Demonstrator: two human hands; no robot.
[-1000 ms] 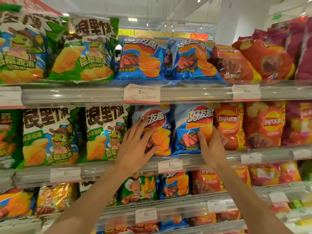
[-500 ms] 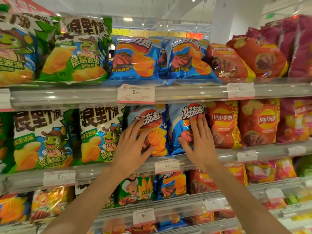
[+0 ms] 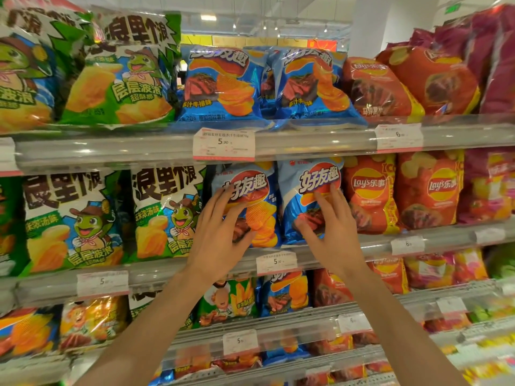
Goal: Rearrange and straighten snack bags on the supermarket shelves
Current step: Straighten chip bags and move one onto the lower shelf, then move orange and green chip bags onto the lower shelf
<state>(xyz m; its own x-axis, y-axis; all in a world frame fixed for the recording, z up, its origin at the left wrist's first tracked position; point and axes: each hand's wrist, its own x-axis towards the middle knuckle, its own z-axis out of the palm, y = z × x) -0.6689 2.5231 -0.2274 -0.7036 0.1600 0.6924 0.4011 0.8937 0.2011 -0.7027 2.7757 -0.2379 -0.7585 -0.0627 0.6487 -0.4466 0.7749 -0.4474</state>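
Head view, middle shelf (image 3: 434, 237), listed left to right: two green bags (image 3: 164, 215) at 9 o'clock, upright; left hand (image 3: 216, 240), fingers spread, flat against left blue bag (image 3: 256, 199), thumb low on its front; right blue bag (image 3: 309, 190) just beside it, touching, both upright at centre; right hand (image 3: 331, 232), fingers spread, pressing its front; red bags (image 3: 370, 193) at 3 o'clock; price tag (image 3: 276, 262) on the rail between the wrists, at 6 o'clock of the blue pair
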